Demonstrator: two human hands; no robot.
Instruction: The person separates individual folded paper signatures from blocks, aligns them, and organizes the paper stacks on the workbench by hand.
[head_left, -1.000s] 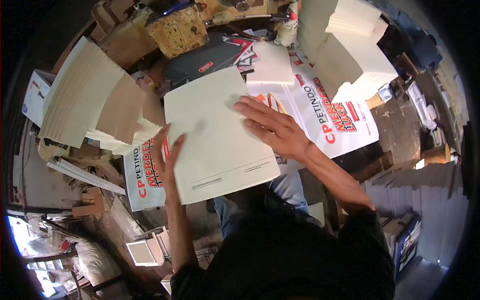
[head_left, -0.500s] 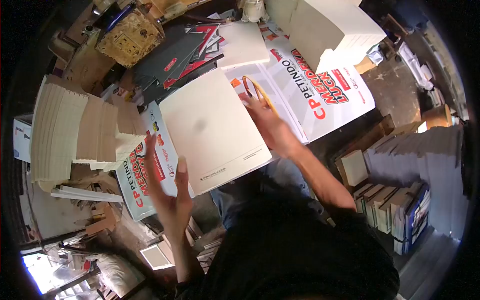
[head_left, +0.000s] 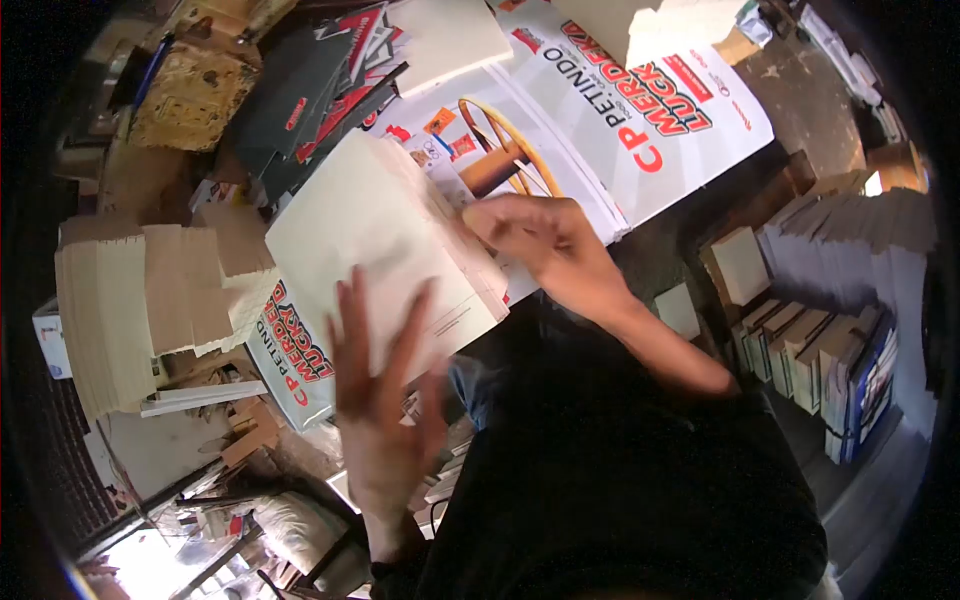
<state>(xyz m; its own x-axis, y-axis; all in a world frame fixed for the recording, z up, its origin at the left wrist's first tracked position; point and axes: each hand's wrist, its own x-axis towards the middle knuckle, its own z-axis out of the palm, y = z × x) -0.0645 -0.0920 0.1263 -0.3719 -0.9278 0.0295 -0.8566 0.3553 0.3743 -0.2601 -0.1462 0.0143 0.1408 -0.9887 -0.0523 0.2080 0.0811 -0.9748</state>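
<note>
A thick block of cream pages [head_left: 345,225] lies tilted on the printed banner sheet, its layered page edges facing right. My left hand [head_left: 385,400] is over the block's lower part, fingers spread and slightly blurred. At the block's right edge is my right hand [head_left: 560,245], its fingers curled in with the tips against the page edges; the exact grip is partly hidden. Beneath and beside the block, the banner sheet [head_left: 590,150] shows red and black lettering and a yellow wheel picture.
Stacked page blocks [head_left: 105,310] stand at the left. Dark red-and-black covers [head_left: 320,100] and a cream pad [head_left: 450,45] lie beyond the block. A stained metal box [head_left: 195,95] sits at the back left. Low on the right are upright books [head_left: 800,350] and tall grey-white stacks [head_left: 850,240].
The page block has turned and tipped, so its right-hand page edges now show. My left hand has moved from beside it to over its face; my right hand has curled at its edge.
</note>
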